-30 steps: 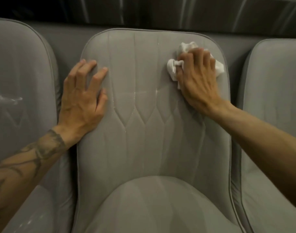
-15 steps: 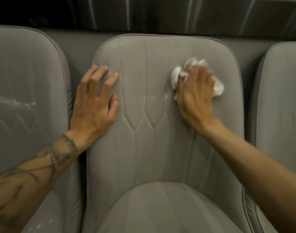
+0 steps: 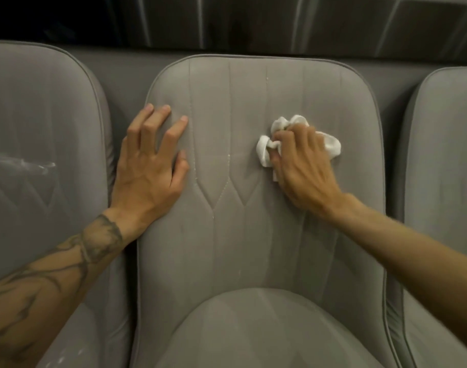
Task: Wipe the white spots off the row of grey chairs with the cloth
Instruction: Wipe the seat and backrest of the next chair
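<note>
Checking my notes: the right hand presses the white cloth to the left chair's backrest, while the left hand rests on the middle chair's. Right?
No. The head view shows the right hand pressing the white cloth to the middle chair's backrest, not the left chair's. The left hand does rest on the middle chair too.

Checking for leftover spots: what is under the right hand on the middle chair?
A crumpled white cloth, gripped by the right hand against the middle chair's backrest; its folds poke out past the fingers. The fabric beneath is covered, so spots there cannot be seen.
</note>
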